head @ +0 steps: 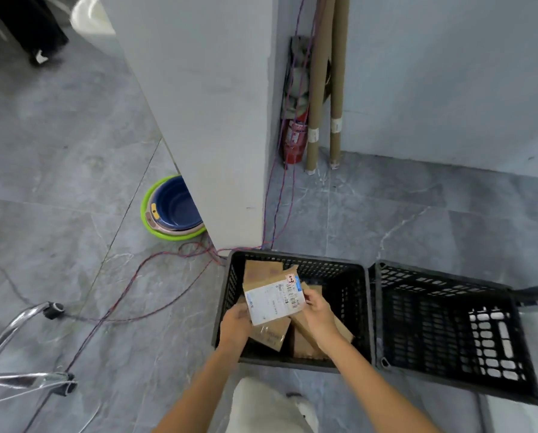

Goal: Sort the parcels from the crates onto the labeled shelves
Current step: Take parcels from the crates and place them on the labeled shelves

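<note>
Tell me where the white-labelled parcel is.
Head view, lower centre: the parcel is held over the parcel-filled crate, left hand gripping its left edge, right hand pinching its right edge; the second crate stands to the right.

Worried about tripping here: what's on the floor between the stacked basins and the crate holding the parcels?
Head view: red and blue cables loop between the basins and the crate, just past the pillar corner.

The print on the white shipping label (266, 307) of the flat brown cardboard parcel (293, 311) is too blurred to read. The left hand (234, 326) has its fingertips hidden behind that parcel. The stacked blue and green plastic basins (167, 210) are perhaps half hidden by the grey pillar (205, 120).
</note>
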